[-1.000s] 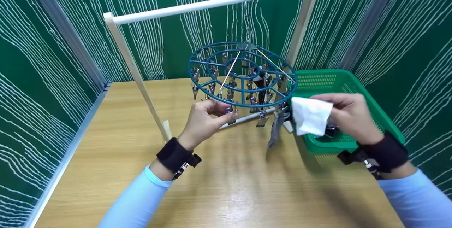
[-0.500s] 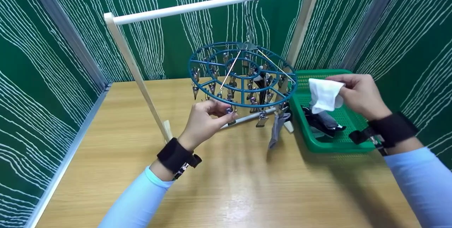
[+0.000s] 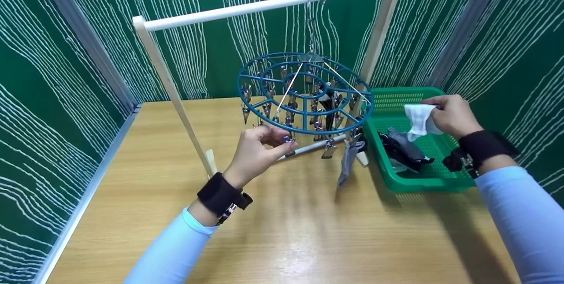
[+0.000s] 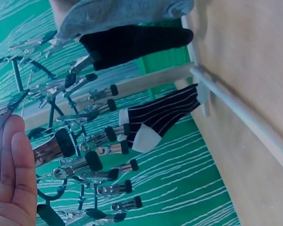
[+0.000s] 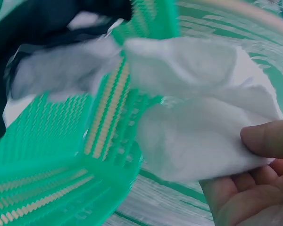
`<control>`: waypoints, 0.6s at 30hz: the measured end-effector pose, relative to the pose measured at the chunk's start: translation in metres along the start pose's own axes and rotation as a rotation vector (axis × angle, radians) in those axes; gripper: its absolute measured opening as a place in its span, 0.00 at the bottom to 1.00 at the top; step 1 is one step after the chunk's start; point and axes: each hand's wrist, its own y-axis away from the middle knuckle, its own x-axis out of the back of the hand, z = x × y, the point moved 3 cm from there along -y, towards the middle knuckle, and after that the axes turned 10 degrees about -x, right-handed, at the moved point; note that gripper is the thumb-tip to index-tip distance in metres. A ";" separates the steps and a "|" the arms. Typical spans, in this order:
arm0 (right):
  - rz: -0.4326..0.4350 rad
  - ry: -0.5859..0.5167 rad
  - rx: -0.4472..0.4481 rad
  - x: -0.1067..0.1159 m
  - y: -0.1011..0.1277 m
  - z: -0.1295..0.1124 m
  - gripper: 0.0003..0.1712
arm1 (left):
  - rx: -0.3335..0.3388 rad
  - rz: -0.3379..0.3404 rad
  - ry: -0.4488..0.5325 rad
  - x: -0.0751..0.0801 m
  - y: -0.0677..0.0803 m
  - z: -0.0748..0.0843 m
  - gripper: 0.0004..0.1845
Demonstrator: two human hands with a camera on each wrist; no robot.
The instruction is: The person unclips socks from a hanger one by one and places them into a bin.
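My left hand pinches a metal clip at the front edge of a round blue-green hanger. In the left wrist view, its fingers are beside that clip. My right hand pinches a white sock in the air over the green basket. Up close in the right wrist view the white sock hangs folded from thumb and fingers. A grey sock and a striped black-and-white sock hang from the clips, along with a black sock.
Dark and grey socks lie inside the basket. A wooden stand with a white top bar carries the hanger over a wooden table. Many clips dangle around the rings. Green walls enclose the table.
My right hand has moved right and up with the white sock, away from the hanger to above the basket. The left hand has stayed at the same clip.
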 end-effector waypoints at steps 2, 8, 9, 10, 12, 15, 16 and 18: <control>0.016 0.025 -0.001 -0.001 -0.005 0.005 0.26 | -0.002 -0.001 0.002 0.000 -0.001 0.001 0.11; 0.032 0.106 0.004 -0.013 -0.017 0.014 0.26 | -0.009 -0.016 0.010 -0.002 -0.002 0.002 0.11; 0.031 0.119 0.006 -0.016 -0.019 0.014 0.25 | -0.008 -0.019 0.012 -0.003 -0.002 0.002 0.11; 0.029 0.134 0.009 -0.019 -0.020 0.013 0.25 | -0.006 -0.021 0.013 -0.003 -0.002 0.001 0.11; 0.015 0.159 0.014 -0.026 -0.022 0.012 0.25 | -0.003 -0.029 0.020 -0.003 -0.001 0.001 0.11; -0.049 0.196 0.016 -0.038 -0.024 0.010 0.26 | 0.004 -0.046 0.029 -0.004 -0.001 0.001 0.12; -0.080 0.211 0.020 -0.043 -0.025 0.009 0.28 | 0.008 -0.053 0.032 -0.004 -0.001 0.001 0.12; -0.134 0.243 0.036 -0.052 -0.026 0.009 0.29 | 0.019 -0.068 0.034 -0.005 -0.001 0.000 0.13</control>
